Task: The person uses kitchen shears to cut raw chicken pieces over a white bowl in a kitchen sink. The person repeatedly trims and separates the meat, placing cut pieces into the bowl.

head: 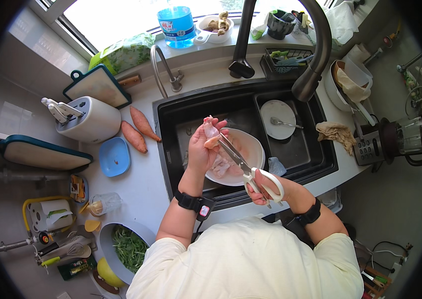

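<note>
A piece of raw chicken [211,130] rests in my left hand [200,145], held by the fingers above the sink. My right hand [267,188] grips white-handled kitchen scissors [246,166], whose blades reach up to the lower side of that piece. Beneath both hands, a large white bowl [258,149] sits in the left basin of the black sink [181,112]. More raw chicken pieces [221,167] lie inside it in cloudy, pinkish water. My left hand and the scissors cover part of the bowl.
In the right basin are a white plate [270,109] with a spoon [285,122] and a grey-blue cloth [277,166]. The dark faucet [310,80] arches overhead. Left of the sink lie two sweet potatoes [133,136], a blue dish [114,157] and a knife block [93,121]. Leafy greens [130,246] fill a pot.
</note>
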A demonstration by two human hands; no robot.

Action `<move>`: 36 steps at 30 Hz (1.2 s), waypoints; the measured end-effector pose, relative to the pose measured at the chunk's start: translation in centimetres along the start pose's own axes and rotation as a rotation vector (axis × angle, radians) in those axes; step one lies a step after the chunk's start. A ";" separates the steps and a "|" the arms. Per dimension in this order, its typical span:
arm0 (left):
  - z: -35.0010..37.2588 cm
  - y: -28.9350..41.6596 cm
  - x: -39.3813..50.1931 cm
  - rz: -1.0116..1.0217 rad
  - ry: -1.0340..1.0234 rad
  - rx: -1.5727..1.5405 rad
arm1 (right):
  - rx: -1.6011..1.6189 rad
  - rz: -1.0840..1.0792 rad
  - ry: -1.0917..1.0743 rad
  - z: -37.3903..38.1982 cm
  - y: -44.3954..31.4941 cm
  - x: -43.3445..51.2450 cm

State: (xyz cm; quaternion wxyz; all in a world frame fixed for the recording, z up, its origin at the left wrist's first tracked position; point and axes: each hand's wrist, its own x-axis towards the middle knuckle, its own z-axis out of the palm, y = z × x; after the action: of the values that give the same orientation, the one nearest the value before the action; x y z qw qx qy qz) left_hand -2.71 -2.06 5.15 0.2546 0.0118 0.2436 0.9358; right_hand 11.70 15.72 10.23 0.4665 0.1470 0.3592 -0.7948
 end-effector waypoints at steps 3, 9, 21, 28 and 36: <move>0.0 0.0 0.0 0.005 -0.020 0.020 | -0.015 -0.044 -0.047 -0.1 0.3 0.0; 0.6 0.4 -0.3 -0.028 -0.053 0.173 | -0.296 -0.221 0.066 -0.1 0.4 1.4; 1.3 0.2 -0.6 0.024 0.074 0.269 | -1.201 -0.330 0.596 1.0 -1.2 2.2; 0.9 -0.4 -0.6 -0.014 0.100 0.279 | -1.165 -0.323 0.596 1.2 -1.3 1.9; 0.9 -0.7 -0.9 -0.029 0.123 0.410 | -1.327 -0.187 0.757 1.8 -1.5 1.9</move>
State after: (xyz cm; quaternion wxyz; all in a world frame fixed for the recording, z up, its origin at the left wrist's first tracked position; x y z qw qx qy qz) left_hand -1.51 -1.55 5.68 0.2450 0.0025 0.4441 0.8618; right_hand 9.67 13.71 11.05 0.2331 0.0674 0.9070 -0.3442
